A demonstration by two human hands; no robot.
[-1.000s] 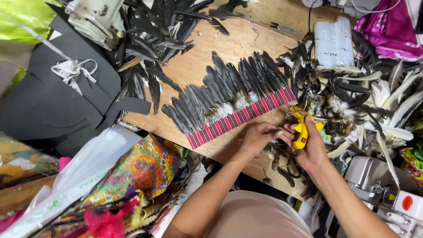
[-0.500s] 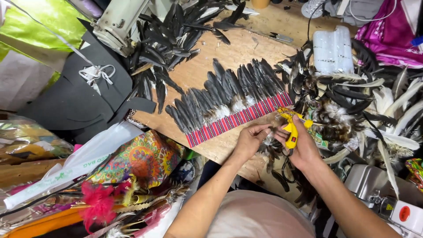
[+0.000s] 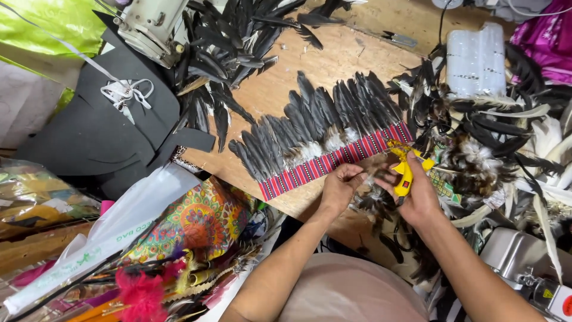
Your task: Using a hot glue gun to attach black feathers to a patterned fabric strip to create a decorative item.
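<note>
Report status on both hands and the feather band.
Right hand gripping yellow glue gun. Left hand pinching a feather by the red striped band. Loose feathers crowd the right side.

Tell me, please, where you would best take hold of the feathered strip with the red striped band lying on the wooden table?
Probably by the red striped band, pinched from its near, lower edge. It is the flat, firm part and lies bare toward the person, while the dark feathers fan away from it and would likely bend. The left hand already rests there.
</note>
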